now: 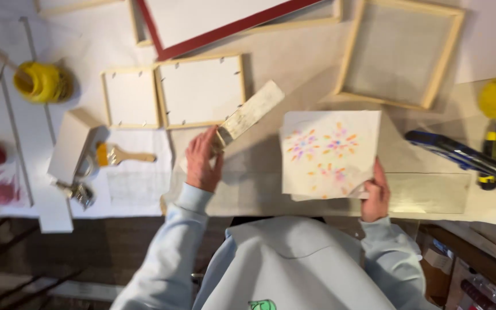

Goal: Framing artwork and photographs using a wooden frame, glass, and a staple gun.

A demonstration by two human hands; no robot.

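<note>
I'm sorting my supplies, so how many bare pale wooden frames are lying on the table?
3 fully in view: two small pale wooden frames side by side, left one and right one, above the left hand; a larger pale wooden frame at upper right. Others under the red-edged frame are partly hidden.

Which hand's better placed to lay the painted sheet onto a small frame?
Right, probably. The right hand already grips the painted sheet at its corner; the left hand is occupied with the wide brush.
</note>
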